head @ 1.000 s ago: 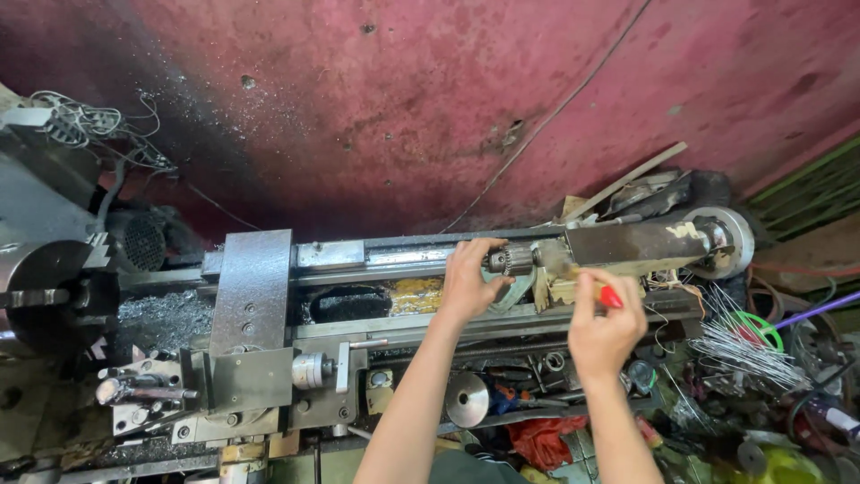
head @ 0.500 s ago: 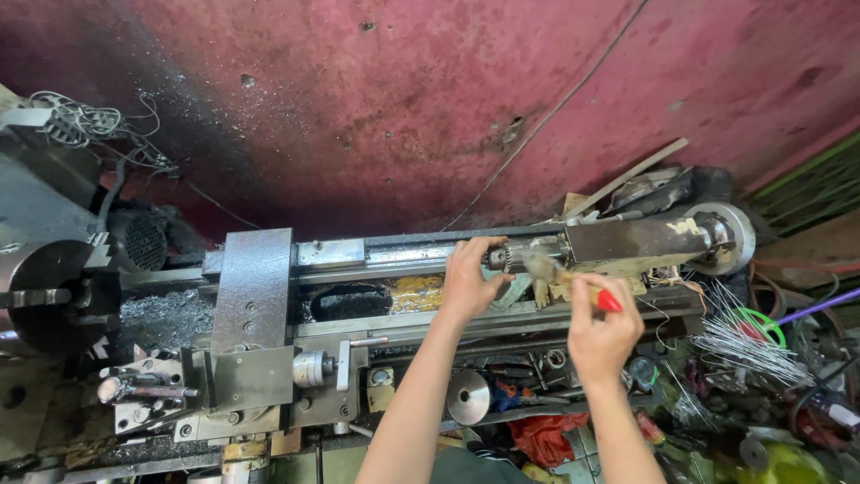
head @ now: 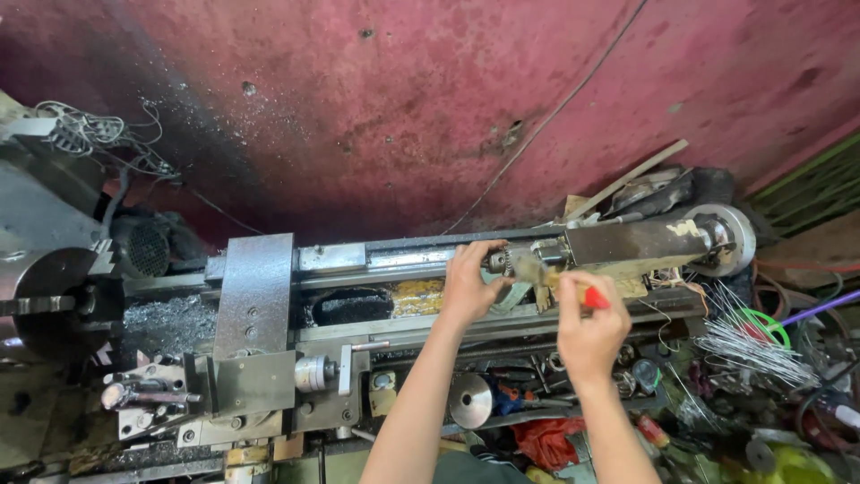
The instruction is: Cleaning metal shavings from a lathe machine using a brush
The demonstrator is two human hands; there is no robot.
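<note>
Change: since half a second ago we see the right hand (head: 589, 333) lifted slightly off the bed and drawn a little nearer the chuck; the left hand (head: 473, 285) has kept its place.
Meaning: we judge the work at the chuck as ongoing, the tool being reset or turned rather than put down.
Left hand: wrapped around the small grey toothed drill chuck (head: 503, 262) at the nose of the tailstock, fingers curled over it from the near side, steadying it.
Right hand: closed on a small red-handled tool (head: 595, 298); only the red end shows past the knuckles, and we cannot tell what kind of tip it has.
Thing worked on: the chuck sits between the two hands, touching the left one, just beyond the right one's fingertips.
Tailstock: the long dark grimy metal tailstock body (head: 636, 242) runs away to the right of the hands and ends in a round pale handwheel (head: 730, 235).
Surface: the oily grey steel lathe bed (head: 394, 260) lies under both wrists; left of the left hand stands the flat grey carriage plate (head: 255, 296), and well beyond it the dark round headstock chuck (head: 54, 300).
Below the hands: a cluttered tray of loose parts, with a red rag (head: 546, 439) near the right forearm.
Right of the right hand: a bundle of thin silvery wires (head: 748, 345).
Room: a stained, pitted dark-red wall (head: 403, 108) rises behind the machine, a thin cable hanging across it.
</note>
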